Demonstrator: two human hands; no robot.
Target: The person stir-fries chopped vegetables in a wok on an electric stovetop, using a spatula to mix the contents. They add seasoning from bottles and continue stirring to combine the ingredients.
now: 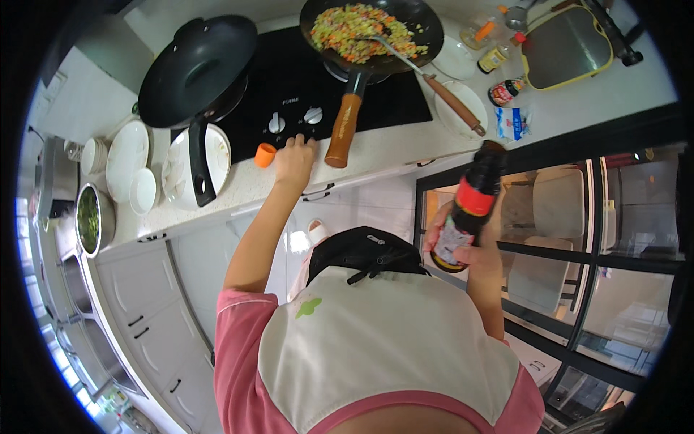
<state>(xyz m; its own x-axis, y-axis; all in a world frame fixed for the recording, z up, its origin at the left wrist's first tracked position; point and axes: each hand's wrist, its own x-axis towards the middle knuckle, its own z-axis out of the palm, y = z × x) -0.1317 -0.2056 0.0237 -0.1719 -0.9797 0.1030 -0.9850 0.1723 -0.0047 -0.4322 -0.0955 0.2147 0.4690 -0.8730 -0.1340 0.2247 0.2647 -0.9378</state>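
Note:
My right hand [470, 255] grips a dark glass bottle [477, 202] with a red and pale label, holding it up to the right of my body, slightly tilted. The mouth is dark and blurred. My left hand [295, 160] rests on the counter's front edge by the black hob [260, 97], holding nothing visible. Right beside its fingers stands an orange cap [265, 155]. Above them are two silver hob knobs [276, 123]. Diced vegetables [352, 38] fill the wok [428, 49] on the right burner. A spatula with a wooden handle [454, 104] leans across its rim.
A second black wok [200, 70] sits on the left burner, its handle over a white plate [219, 163]. Plates, bowls and a steel pot of greens [89, 217] stand leftward. Seasoning bottles [505, 92], a blue-white packet [512, 123] and a cutting board [566, 49] lie right, above a black-framed glass door [596, 206].

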